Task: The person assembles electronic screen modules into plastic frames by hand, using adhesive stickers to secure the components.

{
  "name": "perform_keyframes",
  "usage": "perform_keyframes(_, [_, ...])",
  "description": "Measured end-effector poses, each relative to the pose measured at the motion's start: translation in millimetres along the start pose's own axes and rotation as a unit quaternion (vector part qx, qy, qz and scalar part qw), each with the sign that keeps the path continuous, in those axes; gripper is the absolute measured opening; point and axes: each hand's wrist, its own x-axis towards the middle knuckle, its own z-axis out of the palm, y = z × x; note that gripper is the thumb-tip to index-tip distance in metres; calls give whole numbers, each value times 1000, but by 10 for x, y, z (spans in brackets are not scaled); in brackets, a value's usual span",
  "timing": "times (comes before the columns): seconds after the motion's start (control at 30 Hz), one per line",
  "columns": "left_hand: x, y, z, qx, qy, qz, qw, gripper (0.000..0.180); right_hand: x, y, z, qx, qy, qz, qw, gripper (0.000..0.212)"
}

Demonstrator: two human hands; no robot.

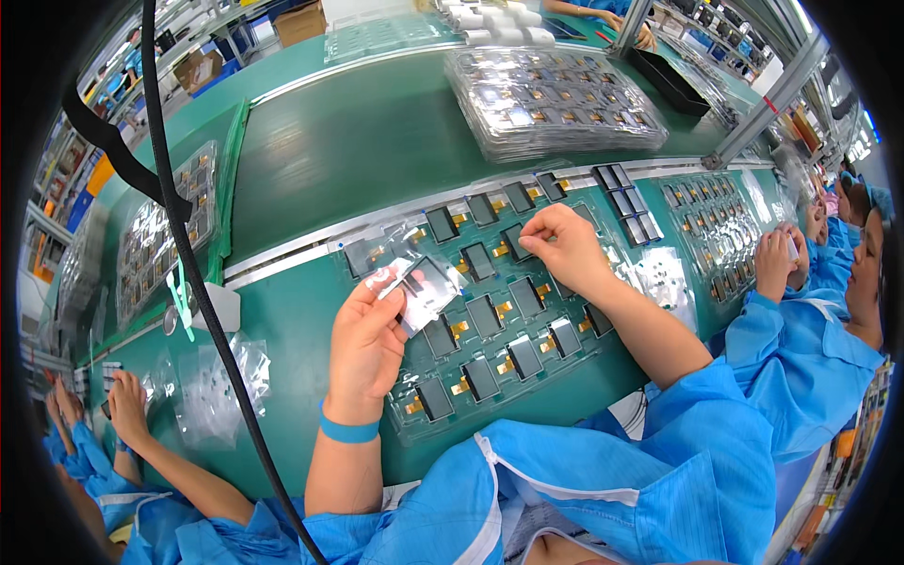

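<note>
My left hand [365, 344] is raised at the near left of a clear plastic tray [499, 394]. Its thumb and fingers pinch a small glossy display panel [429, 290] with shiny clear film about it. Over the tray's far right part is my right hand [573, 250], thumb and index finger pressed together. Whatever lies between those fingertips, if anything, is too small to tell. Right beside them sits a dark display module [515, 243] in its pocket. Several similar modules with orange flex tails, such as a display module [480, 377], fill rows of the tray.
Beyond a metal rail, a stack of filled clear trays [556, 99] stands on the green belt. A black compartment holder [626, 204] lies right of my tray, near loose clear film [664, 282]. A black cable [202, 282] hangs at left. Co-workers sit on both sides.
</note>
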Motion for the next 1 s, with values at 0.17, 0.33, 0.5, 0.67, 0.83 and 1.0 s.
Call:
perform_keyframes(0.17, [23, -5, -10, -9, 1, -2, 1000, 27, -22, -80, 3, -90, -18, -61, 994, 7])
perform_keyframes(0.33, [37, -2, -35, -16, -12, 1, 1000, 27, -27, -37, 20, -155, 15, -134, 979, 6])
perform_keyframes(0.5, [4, -44, -19, 31, -15, -9, 999, 28, -61, -129, 8, -182, 19, -177, 967, 9])
perform_keyframes(0.67, [-24, -117, 71, 109, -51, -11, 993, 31, -305, -523, -34, 13, 11, -173, 985, 27])
perform_keyframes(0.83, [-55, -179, 171, 177, -75, -11, 981, 31, -436, -550, 22, 172, -140, -69, 973, 44])
perform_keyframes(1.0, [-118, -283, 251, 303, -44, 47, 951, 86, -203, -130, -316, 208, 169, -79, 960, 31])
